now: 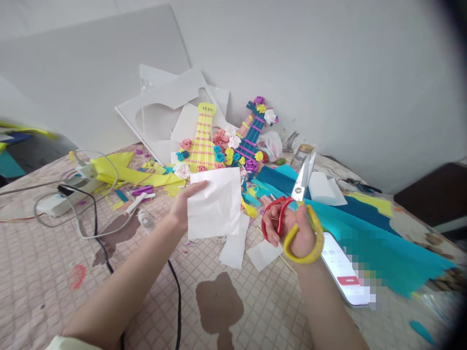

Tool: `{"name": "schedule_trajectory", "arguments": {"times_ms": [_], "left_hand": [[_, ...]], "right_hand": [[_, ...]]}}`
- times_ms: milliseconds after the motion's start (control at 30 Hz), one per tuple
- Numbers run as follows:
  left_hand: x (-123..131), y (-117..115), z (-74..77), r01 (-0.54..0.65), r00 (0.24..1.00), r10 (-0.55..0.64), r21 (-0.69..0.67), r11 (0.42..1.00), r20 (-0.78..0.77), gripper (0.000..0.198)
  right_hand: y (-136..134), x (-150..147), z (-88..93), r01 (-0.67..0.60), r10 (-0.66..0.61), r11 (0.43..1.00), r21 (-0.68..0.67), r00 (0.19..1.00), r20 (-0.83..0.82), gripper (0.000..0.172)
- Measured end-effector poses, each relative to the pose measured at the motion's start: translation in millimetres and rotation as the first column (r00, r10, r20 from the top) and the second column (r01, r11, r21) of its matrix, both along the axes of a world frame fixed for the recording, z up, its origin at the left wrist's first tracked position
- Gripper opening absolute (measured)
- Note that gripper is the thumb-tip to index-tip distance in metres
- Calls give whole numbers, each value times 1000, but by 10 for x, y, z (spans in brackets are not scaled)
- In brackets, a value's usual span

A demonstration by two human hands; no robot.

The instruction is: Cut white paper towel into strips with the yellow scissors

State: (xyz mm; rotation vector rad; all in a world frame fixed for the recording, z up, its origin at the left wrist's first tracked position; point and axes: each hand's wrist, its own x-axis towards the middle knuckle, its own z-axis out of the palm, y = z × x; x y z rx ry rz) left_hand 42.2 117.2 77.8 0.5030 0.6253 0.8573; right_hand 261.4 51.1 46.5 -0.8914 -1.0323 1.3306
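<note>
My left hand [181, 206] pinches the left edge of a white sheet of paper [215, 204] and holds it up above the table. My right hand [292, 231] has its fingers through the red and yellow handles of a pair of scissors [301, 199], whose blades point up and away, to the right of the sheet. Small white paper offcuts [233, 248] lie on the cloth just below the sheet.
Two paper guitars, yellow [203, 141] and blue [251, 131], with paper roses lean at the back by white foam boards [160, 116]. Teal paper sheets [368, 233] and a phone [345, 272] lie at right. Yellow paper strips [124, 172], a power strip [65, 197] and cables lie at left.
</note>
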Motion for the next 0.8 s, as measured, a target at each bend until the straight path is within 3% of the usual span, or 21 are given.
{"name": "schedule_trajectory", "arguments": {"times_ms": [133,267,433,633,800], "left_hand": [[121,-53,-36,3,989,-6,-21,1000,-145,13],[218,-78,-136,112,979,-107,21,993,-171,16],[238,-122,-279,284,959,-277,177,942,-67,28],[250,-144,-372,394,911,-410,364,844,-36,54],[310,-105,-433,285,956,-293,285,915,-16,35]], "right_hand": [[75,-134,-217,87,-88,995,43,996,28,42],[86,-236,-374,159,-162,986,44,981,104,31],[84,-216,-357,255,-258,966,42,960,111,29],[131,-143,-354,289,-289,957,6,957,21,32],[130,-124,-372,307,-307,952,-1,952,16,31]]}}
